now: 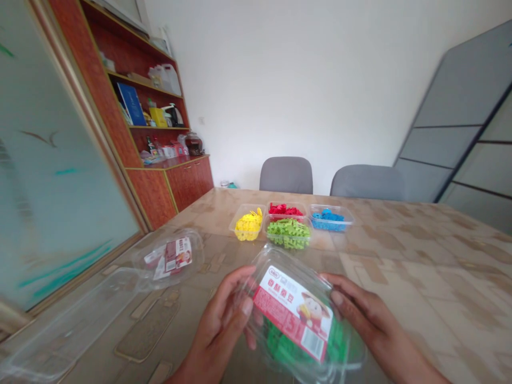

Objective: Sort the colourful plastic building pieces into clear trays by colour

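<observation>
While the left hand (218, 325) and the right hand (372, 320) hold a clear box (298, 314) up between them, the head camera looks forward and down across a patterned surface (420, 266). Both hands are closed on the box: the left wraps its left side, with the thumb resting on the lid, and the right presses its fingers against the right side. The box is tilted and sits low in the view, above the surface, with a red-and-white label (292, 312) on top and green blocks (280, 341) inside. Farther along the surface stand four clear trays in a tight group. The yellow tray (248, 224) is on the left, the red tray (285, 209) is at the back, the green tray (288, 233) is just in front of it, and the blue tray (328, 218) is on the right. Left of the hands, a labelled box (170, 258) lies just beside a clear lid (68, 325). Beyond the surface are two grey chairs (286, 175) (368, 182) against a white wall (304, 80). A wooden cabinet (172, 184) with shelves of bottles and a blue book (131, 104) stands at the left, next to a frosted glass door (60, 186), and a grey panel (452, 133) stands at the right.
</observation>
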Demonstrator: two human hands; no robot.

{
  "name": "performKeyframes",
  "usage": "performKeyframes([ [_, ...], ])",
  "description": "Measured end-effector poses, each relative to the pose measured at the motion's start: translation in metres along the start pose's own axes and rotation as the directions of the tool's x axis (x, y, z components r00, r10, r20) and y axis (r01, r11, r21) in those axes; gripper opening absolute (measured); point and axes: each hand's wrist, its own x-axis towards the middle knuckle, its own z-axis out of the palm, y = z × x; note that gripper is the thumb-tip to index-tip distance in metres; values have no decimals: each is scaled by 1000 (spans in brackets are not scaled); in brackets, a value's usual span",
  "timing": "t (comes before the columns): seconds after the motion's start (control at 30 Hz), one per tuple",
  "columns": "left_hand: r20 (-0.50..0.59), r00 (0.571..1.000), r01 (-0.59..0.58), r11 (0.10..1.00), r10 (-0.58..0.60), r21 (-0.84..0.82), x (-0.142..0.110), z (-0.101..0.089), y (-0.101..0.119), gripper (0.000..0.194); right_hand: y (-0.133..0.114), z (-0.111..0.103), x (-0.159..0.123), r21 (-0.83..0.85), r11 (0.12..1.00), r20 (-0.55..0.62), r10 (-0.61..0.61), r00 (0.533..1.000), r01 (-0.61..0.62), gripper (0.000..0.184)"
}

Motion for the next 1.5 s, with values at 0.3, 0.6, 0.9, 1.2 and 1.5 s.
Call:
performKeyframes([
  [0.3, 34, 998, 47, 994, -50, 99, 5, 0, -3, 33, 2, 0, 3, 33, 999, 24, 10, 1000, -11, 35],
  [0.6, 149, 984, 61, 975, -95, 215, 3, 0, -15, 29, 19, -6, 11, 31, 998, -61, 54, 997, -52, 36],
  [0.9, 111, 985, 88, 939, -132, 331, 9, 7, -12, 37, 34, -3, 24, -70, 997, -118, -38, 992, 30, 27],
  [1.2, 124, 945, 270, 937, -302, 220, 12, 1, -27, 56, 43, 0, 27, 271, 930, -1, 258, 966, -248, 43],
  [1.5, 260, 862, 476, 871, -435, -122, 16, -5, -45, 63, 36, 5, 25, 523, 759, 111, 390, 914, -387, 39],
])
